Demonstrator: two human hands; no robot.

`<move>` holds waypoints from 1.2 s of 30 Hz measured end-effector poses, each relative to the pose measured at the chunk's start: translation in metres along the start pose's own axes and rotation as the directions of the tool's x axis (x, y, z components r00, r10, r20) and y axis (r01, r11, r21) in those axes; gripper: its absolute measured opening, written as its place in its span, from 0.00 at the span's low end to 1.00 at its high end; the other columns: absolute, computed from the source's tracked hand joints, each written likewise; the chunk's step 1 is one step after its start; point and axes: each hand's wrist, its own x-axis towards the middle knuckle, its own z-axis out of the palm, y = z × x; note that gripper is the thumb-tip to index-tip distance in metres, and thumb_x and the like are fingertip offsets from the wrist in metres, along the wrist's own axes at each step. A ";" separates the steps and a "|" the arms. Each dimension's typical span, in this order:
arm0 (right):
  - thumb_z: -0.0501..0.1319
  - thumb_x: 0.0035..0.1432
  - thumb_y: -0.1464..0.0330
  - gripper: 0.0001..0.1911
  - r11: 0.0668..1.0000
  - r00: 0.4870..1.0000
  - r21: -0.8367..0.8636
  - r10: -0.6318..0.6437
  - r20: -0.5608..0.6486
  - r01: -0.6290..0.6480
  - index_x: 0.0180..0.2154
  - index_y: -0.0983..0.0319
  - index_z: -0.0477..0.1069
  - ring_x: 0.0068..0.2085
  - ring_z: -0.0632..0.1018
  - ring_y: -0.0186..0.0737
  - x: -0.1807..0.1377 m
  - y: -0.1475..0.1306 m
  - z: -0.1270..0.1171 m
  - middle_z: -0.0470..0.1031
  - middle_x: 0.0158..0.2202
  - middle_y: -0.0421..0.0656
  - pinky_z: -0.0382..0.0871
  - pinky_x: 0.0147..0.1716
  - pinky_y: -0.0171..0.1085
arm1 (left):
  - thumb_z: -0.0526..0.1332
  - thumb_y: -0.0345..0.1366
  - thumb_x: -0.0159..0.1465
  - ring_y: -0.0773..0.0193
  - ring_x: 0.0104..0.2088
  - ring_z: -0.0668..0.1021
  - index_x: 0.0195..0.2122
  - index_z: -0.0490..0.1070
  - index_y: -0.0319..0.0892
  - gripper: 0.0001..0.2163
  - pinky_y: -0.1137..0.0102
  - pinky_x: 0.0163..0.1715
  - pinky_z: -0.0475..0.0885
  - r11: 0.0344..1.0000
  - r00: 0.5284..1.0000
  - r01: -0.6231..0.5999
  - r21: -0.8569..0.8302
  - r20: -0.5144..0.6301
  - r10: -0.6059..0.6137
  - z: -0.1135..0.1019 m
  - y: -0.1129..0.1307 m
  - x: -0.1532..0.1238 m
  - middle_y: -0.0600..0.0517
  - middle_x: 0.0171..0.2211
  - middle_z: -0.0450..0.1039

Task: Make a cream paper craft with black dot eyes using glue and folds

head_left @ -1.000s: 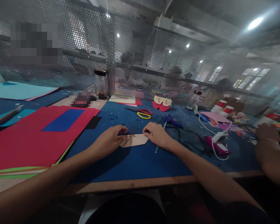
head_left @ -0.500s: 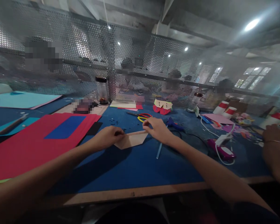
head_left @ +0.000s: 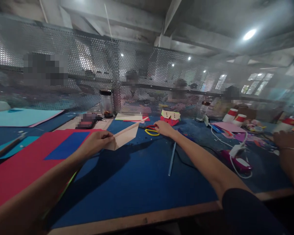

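My left hand (head_left: pixel 100 142) has the card (head_left: pixel 126 135) pinched near its left end, thumb on one face and fingers bent against the other, so they are clamped on it. The card is in the air above the blue table (head_left: pixel 142 182), its far end tilted up to the right, a narrow folded strip along its upper edge. I judge it light and fairly stiff, since it juts from my grip with little droop; dry paper shouldn't slip, but a hard squeeze could crease it or flatten the fold. The plain end, away from that strip, seems the safest hold.

My right hand (head_left: pixel 163 128) is out at the scissors (head_left: pixel 151 132), which lie on the table beyond the card, red and yellow loops near my fingertips. Those fingers curl down by the red loop; I cannot tell whether they are closed on it or merely beside it. I expect the scissors to be the heavier of the two, rigid, with smooth handles that might slide a little. The loops are the part to take, well clear of the blades, whose tips I can't make out
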 end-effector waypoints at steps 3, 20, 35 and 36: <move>0.63 0.70 0.61 0.18 0.999 0.994 -0.046 -0.005 0.113 0.010 0.56 0.62 0.72 0.51 0.79 0.46 0.013 -0.006 0.008 0.75 0.55 0.49 0.77 0.50 0.50 | 0.62 0.51 0.56 0.50 0.37 0.81 0.35 0.79 0.42 0.17 0.63 0.40 0.74 1.000 1.000 -0.002 -0.018 -0.016 0.002 0.002 0.000 -0.001 0.48 0.32 0.83; 0.65 0.67 0.60 0.16 0.963 0.982 0.198 0.168 0.088 -0.183 0.52 0.63 0.74 0.53 0.77 0.48 -0.006 -0.010 -0.008 0.75 0.55 0.48 0.73 0.54 0.52 | 0.64 0.49 0.53 0.52 0.33 0.81 0.29 0.79 0.44 0.14 0.65 0.34 0.72 0.992 0.993 -0.013 -0.122 -0.121 -0.002 0.008 0.017 -0.007 0.48 0.29 0.82; 0.70 0.55 0.52 0.20 0.183 0.995 0.979 0.069 0.074 -0.085 0.33 0.61 0.69 0.26 0.66 0.29 -0.116 -0.040 -0.035 0.65 0.28 0.37 0.62 0.25 0.31 | 0.64 0.49 0.52 0.56 0.30 0.78 0.29 0.79 0.43 0.14 0.68 0.30 0.69 0.980 0.970 -0.028 -0.195 -0.242 -0.020 0.003 0.033 -0.013 0.51 0.26 0.80; 0.70 0.56 0.54 0.19 0.168 0.996 0.983 0.055 0.068 -0.077 0.33 0.61 0.69 0.25 0.65 0.29 -0.118 -0.044 -0.035 0.64 0.27 0.36 0.60 0.24 0.31 | 0.64 0.48 0.52 0.56 0.30 0.78 0.29 0.79 0.43 0.14 0.68 0.30 0.68 0.981 0.968 -0.027 -0.193 -0.250 -0.023 0.003 0.034 -0.013 0.51 0.26 0.79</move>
